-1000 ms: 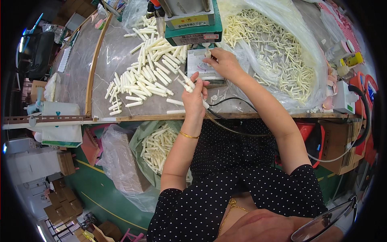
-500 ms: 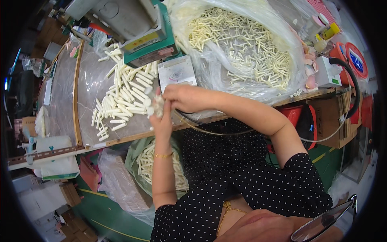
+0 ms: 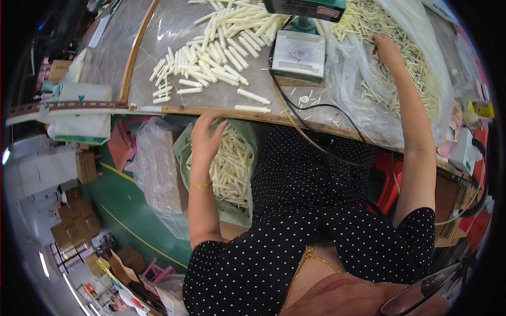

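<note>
My left hand [image 3: 206, 138] hangs below the table edge, fingers spread, over a green sack [image 3: 235, 174] holding cream plastic tubes. It holds nothing that I can see. My right hand [image 3: 386, 48] reaches into a clear plastic bag [image 3: 369, 89] full of short cream plastic pieces on the table; its fingers are buried among the pieces. A loose pile of cream tubes [image 3: 213, 50] lies on the tabletop between the hands.
A small grey machine base [image 3: 299, 52] with a green top stands at the table's back, black cables [image 3: 316, 113] trailing from it. A clear bag with a brown carton [image 3: 161, 174] sits on the floor at the left. Cartons [image 3: 74, 221] lie lower left.
My left hand dropped from the tabletop pile to below the table edge over the green sack. My right hand moved from beside the left hand into the clear bag at the right.
</note>
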Motion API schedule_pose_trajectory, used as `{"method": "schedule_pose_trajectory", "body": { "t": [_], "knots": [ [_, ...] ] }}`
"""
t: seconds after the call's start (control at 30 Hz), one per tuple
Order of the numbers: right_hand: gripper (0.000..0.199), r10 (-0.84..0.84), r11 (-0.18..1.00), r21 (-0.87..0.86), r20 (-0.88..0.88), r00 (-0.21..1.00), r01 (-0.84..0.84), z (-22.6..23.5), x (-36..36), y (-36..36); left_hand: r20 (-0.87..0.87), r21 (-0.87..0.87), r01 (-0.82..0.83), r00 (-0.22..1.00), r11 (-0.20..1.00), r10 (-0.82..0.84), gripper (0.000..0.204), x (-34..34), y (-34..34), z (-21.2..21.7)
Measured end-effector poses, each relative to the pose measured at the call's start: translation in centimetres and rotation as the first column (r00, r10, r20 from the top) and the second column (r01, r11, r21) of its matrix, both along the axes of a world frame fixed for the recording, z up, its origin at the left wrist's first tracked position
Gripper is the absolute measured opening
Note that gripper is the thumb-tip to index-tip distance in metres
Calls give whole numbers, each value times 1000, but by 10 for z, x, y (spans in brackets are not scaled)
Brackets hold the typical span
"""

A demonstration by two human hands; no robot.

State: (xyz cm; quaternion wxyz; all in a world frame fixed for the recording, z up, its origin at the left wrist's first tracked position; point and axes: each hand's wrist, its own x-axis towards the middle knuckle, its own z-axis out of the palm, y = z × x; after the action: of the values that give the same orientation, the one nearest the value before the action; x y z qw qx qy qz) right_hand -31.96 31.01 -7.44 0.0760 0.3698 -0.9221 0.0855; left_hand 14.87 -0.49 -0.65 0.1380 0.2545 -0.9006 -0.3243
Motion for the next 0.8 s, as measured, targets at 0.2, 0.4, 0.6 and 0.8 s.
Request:
{"method": "schedule_pose_trajectory", "body": {
  "t": [0.2, 0.4, 0.6, 0.8],
  "knots": [
    [12, -53, 990, 122, -98, 994, 65, 35, 15, 44, 11, -161, 398, 916, 903, -401, 18, -59, -6, -10],
    [20, -132, 930, -268, 398, 908, 253, 86, 106, 43, 238, -154, 616, 782, 773, -576, 25, -93, -3, -20],
    [16, 265, 820, -556, 574, 775, 132, 99, 187, 4, 38, 124, 376, 923, 918, -383, 13, -100, 5, -13],
    [14, 512, 655, -752, 376, 773, -69, 87, 214, -48, -232, 605, 441, 894, 663, -382, 24, -133, 70, 4]
  ]
}}
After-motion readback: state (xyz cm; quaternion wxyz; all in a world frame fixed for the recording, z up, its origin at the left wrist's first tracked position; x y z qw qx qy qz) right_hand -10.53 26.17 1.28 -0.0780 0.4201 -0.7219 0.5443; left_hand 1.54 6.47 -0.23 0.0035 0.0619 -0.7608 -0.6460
